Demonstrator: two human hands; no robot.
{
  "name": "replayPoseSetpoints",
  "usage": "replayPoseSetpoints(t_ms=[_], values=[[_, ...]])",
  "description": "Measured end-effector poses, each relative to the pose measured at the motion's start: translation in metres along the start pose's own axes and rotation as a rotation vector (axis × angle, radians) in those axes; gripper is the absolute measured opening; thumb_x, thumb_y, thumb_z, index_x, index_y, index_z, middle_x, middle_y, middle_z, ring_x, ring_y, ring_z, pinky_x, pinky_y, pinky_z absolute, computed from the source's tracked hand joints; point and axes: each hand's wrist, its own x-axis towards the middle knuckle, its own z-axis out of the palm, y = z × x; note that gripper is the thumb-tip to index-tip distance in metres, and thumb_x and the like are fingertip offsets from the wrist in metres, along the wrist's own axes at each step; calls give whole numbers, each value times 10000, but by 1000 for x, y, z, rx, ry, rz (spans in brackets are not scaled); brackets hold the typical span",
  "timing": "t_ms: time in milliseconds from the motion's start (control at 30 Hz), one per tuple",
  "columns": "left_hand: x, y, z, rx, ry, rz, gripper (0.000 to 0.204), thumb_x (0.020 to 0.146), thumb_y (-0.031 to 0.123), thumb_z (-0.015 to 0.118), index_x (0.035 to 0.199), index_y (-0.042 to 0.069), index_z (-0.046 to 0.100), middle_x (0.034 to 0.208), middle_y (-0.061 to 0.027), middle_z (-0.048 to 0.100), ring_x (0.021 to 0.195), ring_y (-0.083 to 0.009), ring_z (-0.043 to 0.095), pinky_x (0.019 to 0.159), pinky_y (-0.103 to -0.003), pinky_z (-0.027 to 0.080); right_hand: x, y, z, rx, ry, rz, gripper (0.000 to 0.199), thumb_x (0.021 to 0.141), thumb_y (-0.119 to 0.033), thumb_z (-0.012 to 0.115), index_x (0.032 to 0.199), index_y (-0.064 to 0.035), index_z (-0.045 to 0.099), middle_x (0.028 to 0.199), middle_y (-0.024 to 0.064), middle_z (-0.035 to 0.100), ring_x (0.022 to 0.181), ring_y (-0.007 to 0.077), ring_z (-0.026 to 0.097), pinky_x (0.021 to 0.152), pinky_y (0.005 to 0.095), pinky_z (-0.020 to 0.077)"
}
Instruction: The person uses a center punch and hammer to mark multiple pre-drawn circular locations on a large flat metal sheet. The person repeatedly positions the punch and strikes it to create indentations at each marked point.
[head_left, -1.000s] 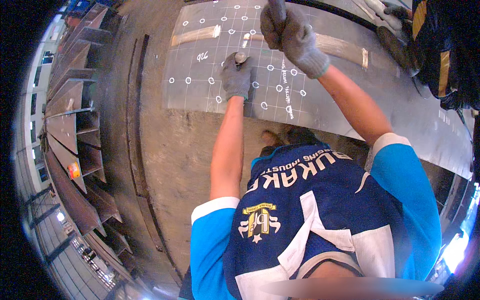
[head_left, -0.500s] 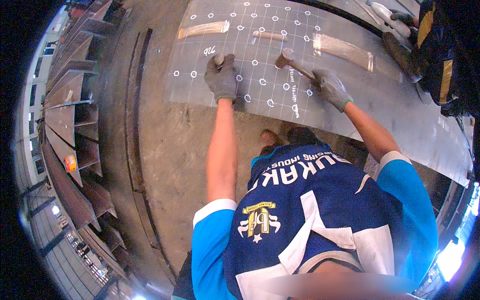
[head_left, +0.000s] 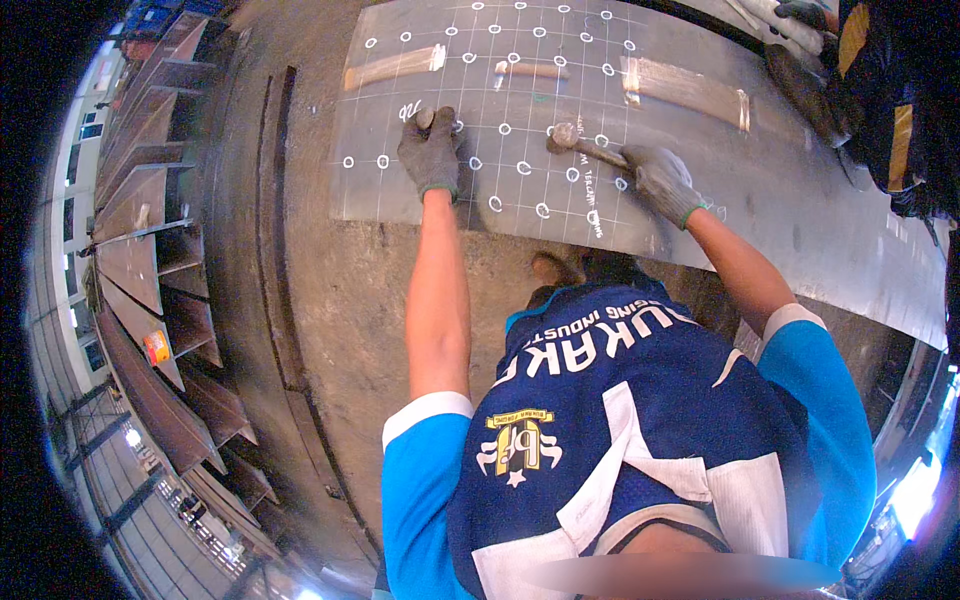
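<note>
- Steel plate (head_left: 785, 205), marked with chalk circles (head_left: 505, 129), lies beneath both hands.
- Right hand (head_left: 660, 185) grips a lowered hammer (head_left: 598, 152); left hand (head_left: 428, 160) grips a round-topped tool (head_left: 425, 118) over the plate.
- Step, seemingly: placing the tool; next calls for steadying it upright.
- A second ago, hammer was raised, tool farther right.

The left hand (head_left: 430, 160), in a grey work glove, grips a metal punch (head_left: 425, 118), its round top end facing up, over a steel plate (head_left: 800, 220). The gloved right hand (head_left: 660, 183) holds a hammer (head_left: 595, 150) by its handle, the head pointing left, apart from the punch. White circles (head_left: 505, 129) dot a grid of thin lines on the plate, among brownish bands (head_left: 685, 88). Steel beams (head_left: 155, 415) line the left; at upper right stands another person (head_left: 865, 120) in dark clothing with yellow bands.
</note>
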Motion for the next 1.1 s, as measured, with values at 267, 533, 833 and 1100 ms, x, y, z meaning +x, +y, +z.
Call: replayPoseSetpoints(t_ms=[267,533,833,1100], values=[[3,-2,-1,11,-5,38,258,877,100,854,1052,28,677,904,-37,710,737,-116,642,614,-304,556,5,1,2,-12,-27,0,224,889,-215,595,1047,-75,672,1007,241,701,980,485,661,801,566,490],[-3,0,-1,129,20,84,343,886,241,818,1094,-12,717,934,-103,751,804,-205,675,733,-379,552,3,14,8,-4,31,-144,208,909,-197,613,1045,-53,676,998,250,699,974,475,667,827,554,507],[8,-5,3,396,-14,231,411,885,334,803,1114,0,732,1035,-179,772,935,-291,726,867,-433,551,55,-51,-37,90,118,-398,266,970,-232,703,1161,-47,686,1030,216,694,893,439,680,802,522,535],[5,-10,1,500,-15,358,403,864,329,799,1133,46,704,1071,-189,746,989,-370,720,887,-467,554,129,-168,-115,1082,190,-579,736,755,-804,554,946,-93,563,808,29,523,681,176,471,576,344,373]])
